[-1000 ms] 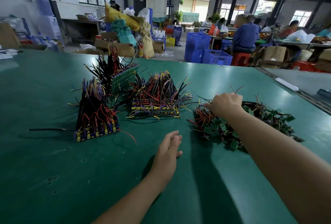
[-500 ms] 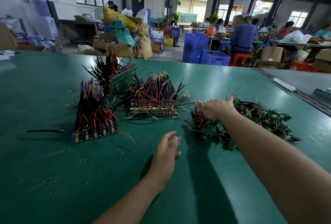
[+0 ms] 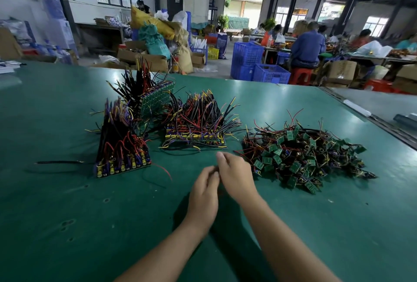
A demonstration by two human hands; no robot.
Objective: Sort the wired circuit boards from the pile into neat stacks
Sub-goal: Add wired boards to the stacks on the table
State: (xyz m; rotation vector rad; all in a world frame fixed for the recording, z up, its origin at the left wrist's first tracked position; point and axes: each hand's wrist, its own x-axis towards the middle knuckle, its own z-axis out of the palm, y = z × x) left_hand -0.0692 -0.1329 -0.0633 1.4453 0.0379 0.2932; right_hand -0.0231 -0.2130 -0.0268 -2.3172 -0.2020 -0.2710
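Note:
A loose pile of small green wired circuit boards (image 3: 304,155) lies on the green table (image 3: 67,225) at the right. Three standing stacks of wired boards are to its left: a near-left stack (image 3: 121,146), a middle stack (image 3: 196,123), and a rear stack (image 3: 155,101) leaning with a green board face showing. My left hand (image 3: 203,193) and my right hand (image 3: 237,175) meet fingertip to fingertip just in front of the middle stack, left of the pile. Both show their backs, so whatever sits between the fingers is hidden.
A loose black wire (image 3: 58,162) lies on the table at the left. A metal rail (image 3: 372,121) runs along the table's right edge. Beyond the far edge stand blue crates (image 3: 270,74), cardboard boxes (image 3: 144,56) and seated people (image 3: 306,44).
My right hand has pulled back from the pile toward me and to the left. My left hand has lifted off the table and risen to meet it.

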